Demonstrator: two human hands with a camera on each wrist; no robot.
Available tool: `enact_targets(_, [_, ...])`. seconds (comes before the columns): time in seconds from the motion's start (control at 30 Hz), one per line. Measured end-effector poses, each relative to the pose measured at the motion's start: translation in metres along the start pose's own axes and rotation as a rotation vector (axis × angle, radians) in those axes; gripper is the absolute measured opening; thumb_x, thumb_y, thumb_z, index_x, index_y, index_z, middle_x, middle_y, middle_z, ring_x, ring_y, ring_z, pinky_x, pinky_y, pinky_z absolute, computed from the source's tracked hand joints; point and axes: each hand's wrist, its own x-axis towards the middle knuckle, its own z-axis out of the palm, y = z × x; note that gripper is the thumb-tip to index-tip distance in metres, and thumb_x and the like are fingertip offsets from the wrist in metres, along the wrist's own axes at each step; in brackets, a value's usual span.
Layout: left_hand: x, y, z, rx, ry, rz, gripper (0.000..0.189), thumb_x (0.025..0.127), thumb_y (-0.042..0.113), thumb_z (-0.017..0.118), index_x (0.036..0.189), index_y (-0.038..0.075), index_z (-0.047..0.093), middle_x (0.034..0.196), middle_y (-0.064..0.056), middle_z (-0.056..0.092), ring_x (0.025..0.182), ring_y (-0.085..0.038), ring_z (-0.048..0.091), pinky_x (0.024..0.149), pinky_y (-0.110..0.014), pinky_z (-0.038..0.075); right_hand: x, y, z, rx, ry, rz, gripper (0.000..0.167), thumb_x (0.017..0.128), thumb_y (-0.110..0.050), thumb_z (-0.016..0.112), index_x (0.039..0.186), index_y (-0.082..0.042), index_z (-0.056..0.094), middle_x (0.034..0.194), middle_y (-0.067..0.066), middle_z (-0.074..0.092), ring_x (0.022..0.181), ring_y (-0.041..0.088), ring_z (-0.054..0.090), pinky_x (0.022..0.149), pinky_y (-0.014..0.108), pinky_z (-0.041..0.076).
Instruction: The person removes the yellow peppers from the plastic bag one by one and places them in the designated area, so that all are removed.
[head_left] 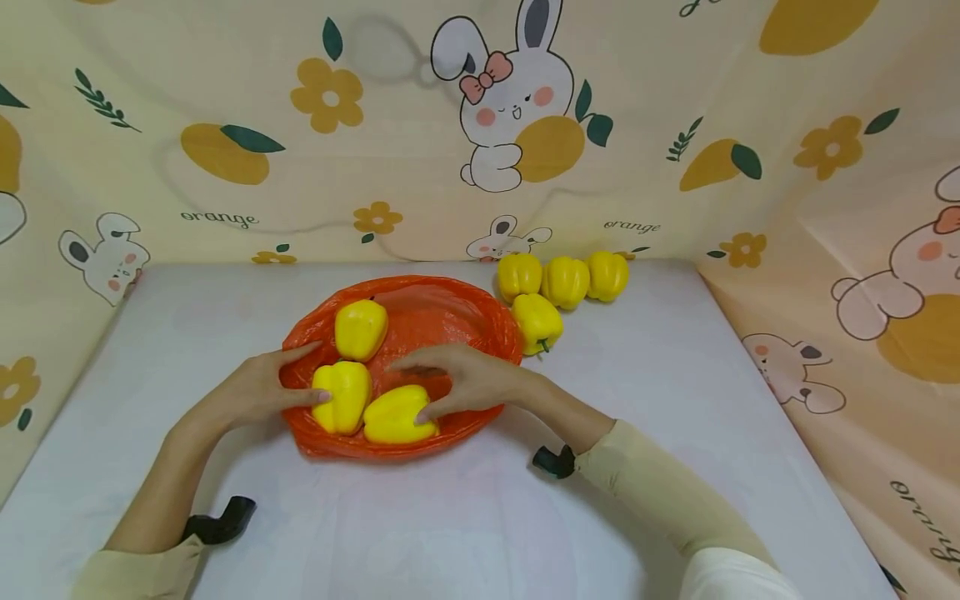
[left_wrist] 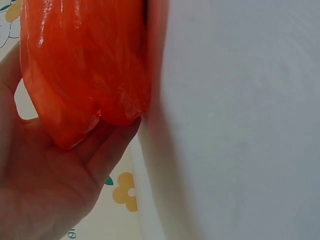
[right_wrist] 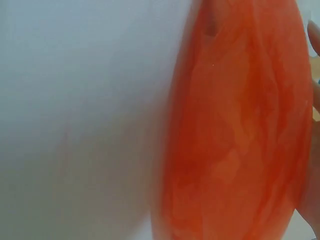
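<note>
An orange-red plastic bag (head_left: 442, 304) lies wide-mouthed on the table with three yellow bell peppers inside. My left hand (head_left: 262, 387) is at the bag's left side, its thumb resting on the front-left pepper (head_left: 343, 398). In the left wrist view, lower fingers (left_wrist: 107, 150) of that hand touch the outside of the bag (left_wrist: 85, 70). My right hand (head_left: 472, 379) reaches over the right rim, thumb touching the front pepper (head_left: 401, 417). Its other fingers stand apart from that pepper. Toward the back of the bag sits another pepper (head_left: 362, 330), touched by neither hand.
Several more yellow bell peppers (head_left: 566, 282) stand on the white table (head_left: 420, 533) behind and right of the bag; one pepper (head_left: 537, 323) sits against its right rim. A printed cloth (head_left: 637, 100) hangs behind. Black curved pieces (head_left: 222, 521) stick out by the sleeves.
</note>
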Motion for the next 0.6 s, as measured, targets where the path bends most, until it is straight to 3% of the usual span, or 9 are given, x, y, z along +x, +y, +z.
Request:
enact_targets(0.33, [0.0036, -0.0009, -0.0017, 0.009, -0.024, -0.006, 0.104, 0.082, 0.062, 0.07, 0.154, 0.0, 0.028, 0.146, -0.037, 0.036, 0.13, -0.054, 0.035, 0.103, -0.071, 0.034, 0.0058, 0.0012, 0.0005, 0.012, -0.16, -0.04, 0.069, 0.087, -0.028, 0.078, 0.148, -0.019, 0.047, 0.148, -0.013, 0.047, 0.137, 0.009, 0.039, 0.115, 0.029, 0.031])
enact_targets(0.6, [0.0011, -0.001, 0.0005, 0.001, -0.026, 0.007, 0.102, 0.083, 0.061, 0.071, 0.154, 0.0, 0.029, 0.145, -0.037, 0.038, 0.129, -0.053, 0.037, 0.102, -0.07, 0.036, 0.0067, 0.0043, 0.0048, 0.07, -0.264, -0.035, 0.077, 0.085, -0.026, 0.079, 0.152, -0.021, 0.041, 0.152, -0.008, 0.042, 0.137, 0.012, 0.037, 0.115, 0.032, 0.031])
